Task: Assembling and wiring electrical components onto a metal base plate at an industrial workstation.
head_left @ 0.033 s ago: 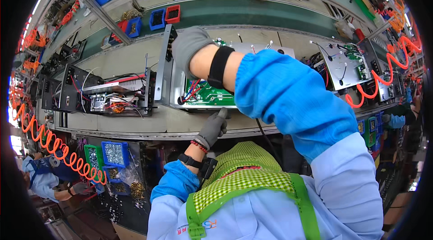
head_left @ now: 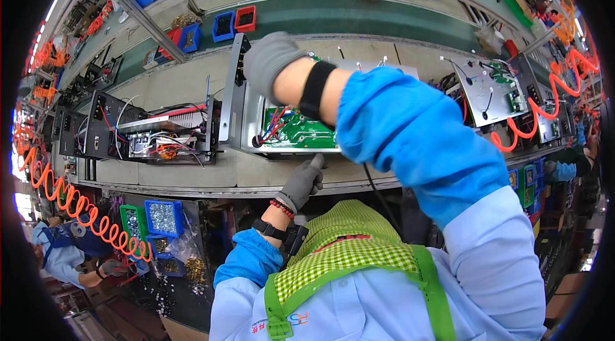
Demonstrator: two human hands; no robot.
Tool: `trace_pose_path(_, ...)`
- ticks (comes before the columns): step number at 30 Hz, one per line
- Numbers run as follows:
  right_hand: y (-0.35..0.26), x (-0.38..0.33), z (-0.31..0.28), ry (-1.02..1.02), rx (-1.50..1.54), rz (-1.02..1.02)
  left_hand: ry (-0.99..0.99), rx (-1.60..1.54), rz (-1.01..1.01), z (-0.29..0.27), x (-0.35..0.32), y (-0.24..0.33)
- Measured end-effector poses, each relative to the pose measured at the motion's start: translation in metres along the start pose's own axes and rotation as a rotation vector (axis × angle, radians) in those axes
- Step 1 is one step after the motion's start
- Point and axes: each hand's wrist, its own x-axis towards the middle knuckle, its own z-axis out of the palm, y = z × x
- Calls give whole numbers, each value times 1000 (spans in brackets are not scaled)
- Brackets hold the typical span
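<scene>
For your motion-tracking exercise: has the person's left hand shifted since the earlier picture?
No. The left hand sits at the same spot on the bench edge, below the green circuit board.

Nothing has shifted; the right hand [head_left: 272, 59] and left hand [head_left: 302, 181] stay put.

A long grey surface [head_left: 186, 178] is seen running across a workshop line, and a green conveyor strip [head_left: 359, 17] is laid behind it. Orange coiled hoses [head_left: 77, 210] are hung at both sides. Small blue bins [head_left: 163, 216] and red bins [head_left: 245, 19] are set about, under bright, even light.
</scene>
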Motion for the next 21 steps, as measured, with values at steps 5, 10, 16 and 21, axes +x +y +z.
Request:
trace_pose_path(5, 72, -103, 11, 408, 516, 56, -214, -393, -60, 4, -19, -9)
trace_pose_path(10, 110, -344, 47, 439, 1033, 472, -368, -58, 15, 37, -31, 14)
trace_pose_path(16, 44, -536, 260, -485, 681, 1206, -368, 52, -26, 96, -28, 43)
trace_pose_path(21, -62, -567, 403, -782, 749, 1463, -402, -42, -53, 145, -8, 43)
